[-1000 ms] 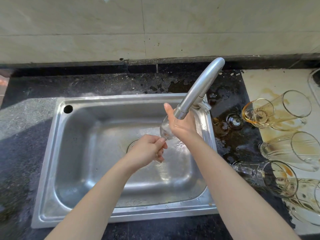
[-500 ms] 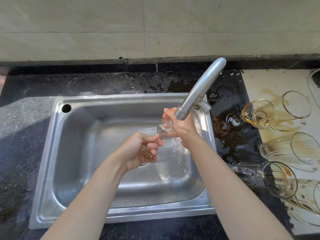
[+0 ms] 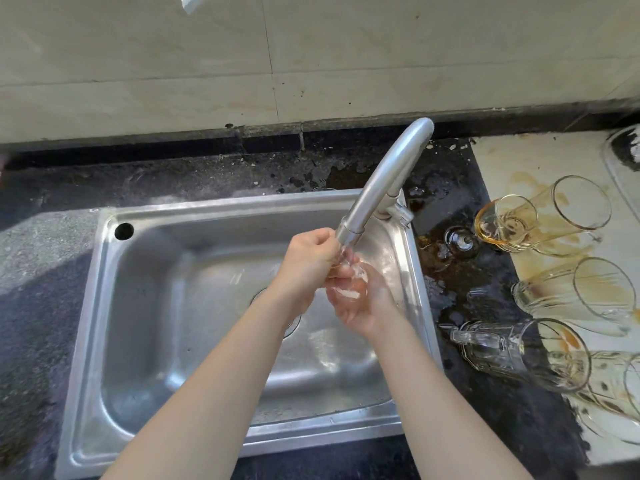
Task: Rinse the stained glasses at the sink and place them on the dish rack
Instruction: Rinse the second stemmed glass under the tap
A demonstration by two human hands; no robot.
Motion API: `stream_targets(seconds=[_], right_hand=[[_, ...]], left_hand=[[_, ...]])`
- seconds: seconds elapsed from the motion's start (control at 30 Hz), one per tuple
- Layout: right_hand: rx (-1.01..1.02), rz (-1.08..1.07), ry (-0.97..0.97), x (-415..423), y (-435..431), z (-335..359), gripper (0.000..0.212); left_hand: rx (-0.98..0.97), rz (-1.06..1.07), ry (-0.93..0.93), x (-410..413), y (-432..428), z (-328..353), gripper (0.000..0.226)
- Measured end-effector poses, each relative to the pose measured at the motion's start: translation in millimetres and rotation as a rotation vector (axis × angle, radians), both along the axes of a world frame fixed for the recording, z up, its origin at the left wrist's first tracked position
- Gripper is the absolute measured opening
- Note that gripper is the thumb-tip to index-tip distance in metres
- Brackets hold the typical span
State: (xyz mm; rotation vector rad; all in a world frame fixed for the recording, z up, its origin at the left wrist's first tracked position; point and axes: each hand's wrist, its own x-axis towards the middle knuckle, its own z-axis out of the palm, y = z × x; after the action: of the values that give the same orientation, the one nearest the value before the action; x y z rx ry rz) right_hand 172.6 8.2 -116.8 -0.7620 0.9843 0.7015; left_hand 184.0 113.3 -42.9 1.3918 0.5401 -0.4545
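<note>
Head view, only one there is: one small glass [image 3: 346, 287] is held right under the faucet [image 3: 384, 188] spout over the sink [image 3: 242, 204]. The left hand [image 3: 308, 261] is curled round its upper part and the right hand [image 3: 363, 310] is cupped round it from below. At least four stained glasses [image 3: 540, 220] are left lying on their sides on the counter [image 3: 460, 306] just right of the sink, among brown spills, not yet rinsed. No dish rack can be made out for sure and nothing is seen placed on one, so tbh the job is judged barely started.
</note>
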Motion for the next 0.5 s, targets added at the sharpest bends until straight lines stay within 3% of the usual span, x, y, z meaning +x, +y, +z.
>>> stream_targets(seconds=[0.17, 0.27, 0.37, 0.43, 0.5], right_hand=[[-0.033, 0.03, 0.041, -3.7, -9.6, -5.6, 0.034], [-0.02, -0.004, 0.026, -4.4, -11.5, -4.7, 0.037], [-0.011, -0.038, -0.012, -1.5, -8.9, 6.3, 0.034], [-0.022, -0.024, -0.031, -0.3, -5.0, 11.8, 0.032], [-0.055, -0.021, -0.031, -0.3, -1.7, 15.9, 0.032]], left_hand=[[0.062, 0.012, -0.109, 3.9, -12.6, 1.7, 0.04], [0.393, -0.034, -0.35, 4.1, -17.1, -9.5, 0.045], [0.739, -0.128, -0.414, -2.0, -23.9, -15.6, 0.047], [0.843, -0.118, -0.415, -3.3, -25.7, -10.5, 0.049], [0.857, -0.086, -0.364, 0.4, -23.2, 6.8, 0.032]])
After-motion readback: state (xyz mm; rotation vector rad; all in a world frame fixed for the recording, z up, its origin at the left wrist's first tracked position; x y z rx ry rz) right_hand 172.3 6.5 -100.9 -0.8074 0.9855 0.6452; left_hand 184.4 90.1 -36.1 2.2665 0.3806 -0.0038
